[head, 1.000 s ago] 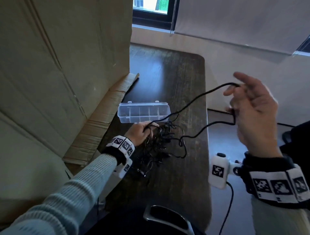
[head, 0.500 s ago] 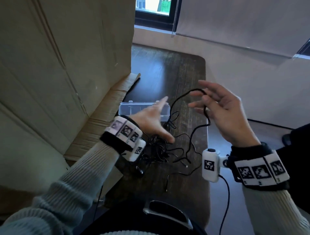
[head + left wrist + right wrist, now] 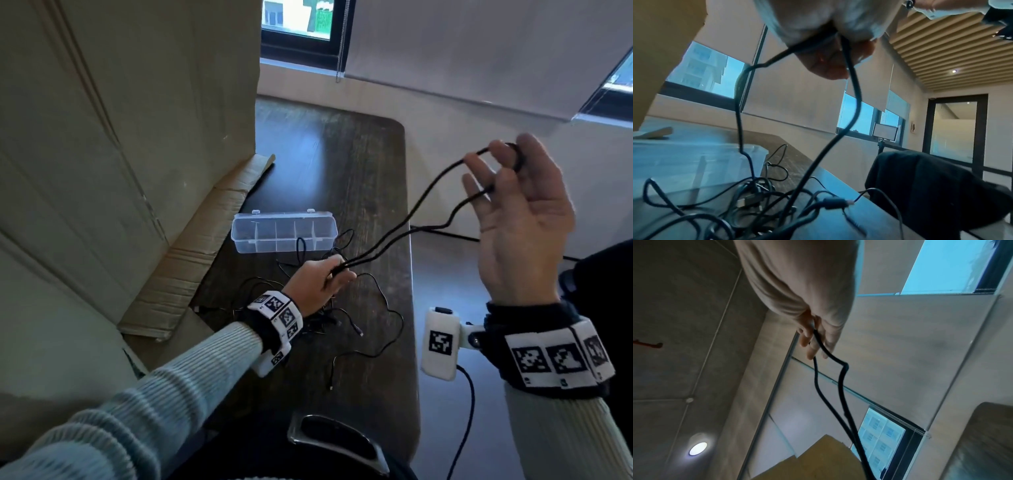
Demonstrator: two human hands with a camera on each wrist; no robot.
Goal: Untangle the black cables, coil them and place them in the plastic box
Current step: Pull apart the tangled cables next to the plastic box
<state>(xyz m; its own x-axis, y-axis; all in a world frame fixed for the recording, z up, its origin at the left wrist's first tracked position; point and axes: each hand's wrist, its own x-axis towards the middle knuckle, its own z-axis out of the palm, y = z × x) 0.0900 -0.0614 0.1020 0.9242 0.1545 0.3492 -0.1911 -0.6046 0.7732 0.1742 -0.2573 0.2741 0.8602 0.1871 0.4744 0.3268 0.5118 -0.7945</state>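
A thick black cable (image 3: 363, 257) runs doubled between my two hands above the dark table (image 3: 342, 164). My left hand (image 3: 337, 274) pinches both strands low over the tangle of thin black cables (image 3: 325, 322). From below, my left hand (image 3: 828, 48) grips the cable (image 3: 857, 97) over the tangle (image 3: 766, 203). My right hand (image 3: 503, 161) is raised off the table's right side, the cable's loop caught round its fingertips. In the right wrist view the fingers (image 3: 809, 340) pinch the cable (image 3: 840, 386). The clear plastic box (image 3: 284, 233) lies open behind the tangle.
A big cardboard box (image 3: 120, 137) walls off the left, its flap (image 3: 191, 267) lying on the table. The table's right edge (image 3: 409, 274) is close to the tangle. A black glossy object (image 3: 335, 442) sits at the near edge. A dark chair (image 3: 931, 186) stands to the right.
My left hand, open over the box before, now pinches the cable strands. My right hand has risen up and to the right, drawing the loop out straighter.
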